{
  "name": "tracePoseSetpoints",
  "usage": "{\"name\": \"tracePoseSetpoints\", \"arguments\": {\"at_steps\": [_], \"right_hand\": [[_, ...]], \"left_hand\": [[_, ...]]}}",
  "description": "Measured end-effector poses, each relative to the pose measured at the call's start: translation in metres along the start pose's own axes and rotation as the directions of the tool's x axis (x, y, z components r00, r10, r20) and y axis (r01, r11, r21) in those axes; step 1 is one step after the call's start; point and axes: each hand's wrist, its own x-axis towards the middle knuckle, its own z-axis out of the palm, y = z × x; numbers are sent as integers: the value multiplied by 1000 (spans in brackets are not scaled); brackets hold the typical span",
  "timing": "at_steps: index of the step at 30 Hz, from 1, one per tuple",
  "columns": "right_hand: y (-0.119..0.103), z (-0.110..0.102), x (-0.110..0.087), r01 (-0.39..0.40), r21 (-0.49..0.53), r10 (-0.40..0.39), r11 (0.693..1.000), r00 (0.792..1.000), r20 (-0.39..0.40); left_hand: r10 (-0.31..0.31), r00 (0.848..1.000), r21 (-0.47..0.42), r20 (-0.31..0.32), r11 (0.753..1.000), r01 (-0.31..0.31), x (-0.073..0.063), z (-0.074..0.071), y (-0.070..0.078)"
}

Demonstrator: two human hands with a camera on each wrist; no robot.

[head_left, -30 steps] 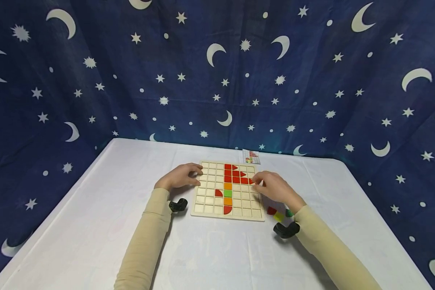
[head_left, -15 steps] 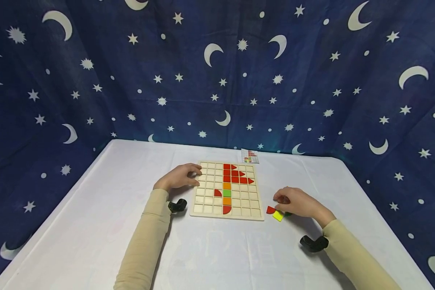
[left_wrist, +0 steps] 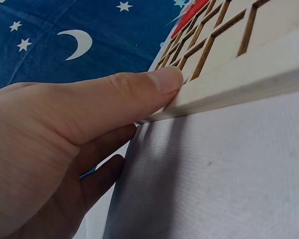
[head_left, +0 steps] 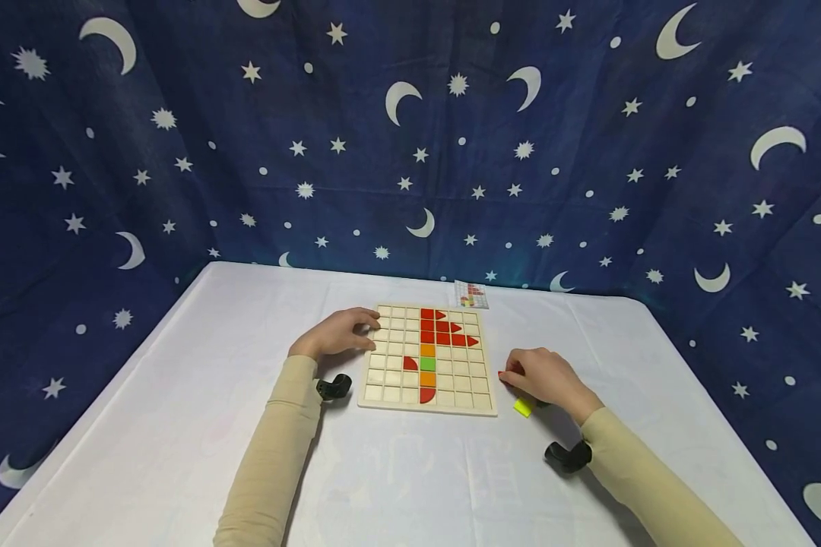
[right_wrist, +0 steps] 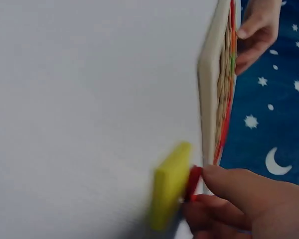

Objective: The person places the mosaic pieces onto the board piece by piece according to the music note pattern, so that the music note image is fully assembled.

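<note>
My right hand (head_left: 546, 377) pinches a red quarter-round tile (right_wrist: 193, 182) between thumb and finger, just right of the wooden grid board (head_left: 390, 380). A yellow square tile (head_left: 523, 407) lies under that hand; a dark green tile (head_left: 543, 404) is mostly hidden behind it. At the board's left edge rests my left hand (head_left: 335, 333), fingers relaxed, with the thumb (left_wrist: 167, 79) on the rim in the left wrist view. Set in the board are red tiles (head_left: 443, 339) in rows, a column of orange tiles (head_left: 427, 350) and a green square (head_left: 427, 365), and red quarter-rounds (head_left: 427, 396).
A small pattern card (head_left: 471, 295) stands behind the board, showing a coloured grid picture. White cloth (head_left: 410, 486) covers the table. A dark blue curtain (head_left: 356, 167) with moons and stars hangs around the back and sides.
My right hand left the board's right edge, went out to the loose tiles, and now pinches the red quarter-round tile that lay beside the yellow one. The left hand stayed in place.
</note>
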Motion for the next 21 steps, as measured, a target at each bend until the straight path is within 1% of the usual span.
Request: {"name": "tracePoseSetpoints", "arguments": {"at_steps": [2,3,6,9,11,12,17,21], "right_hand": [[0,-5,2,-24,2,24,1000,999,29],[0,-7,3,-22,12,21,1000,999,51],[1,-13,5,19,44,-23,999,995,101],[2,-13,6,57,56,-63,997,991,121],[2,-11,6,62,50,-67,997,991,114],[2,-10,6,58,43,-62,997,993,105],[3,-4,6,46,19,-47,999,998,43],[4,-3,6,61,34,-63,998,997,48]], "left_hand": [[-2,1000,-6,-1,1000,2,0,-1,0],[0,1000,-6,0,1000,0,0,-1,0],[-4,1000,-5,2,1000,4,0,-1,0],[-16,1000,-7,3,1000,16,0,-1,0],[-26,1000,-14,4,1000,26,1,-1,1],[-22,1000,-10,2,1000,22,1,-1,1],[-24,1000,-9,2,1000,24,1,-1,1],[-20,1000,-8,3,1000,20,-1,-1,2]]}}
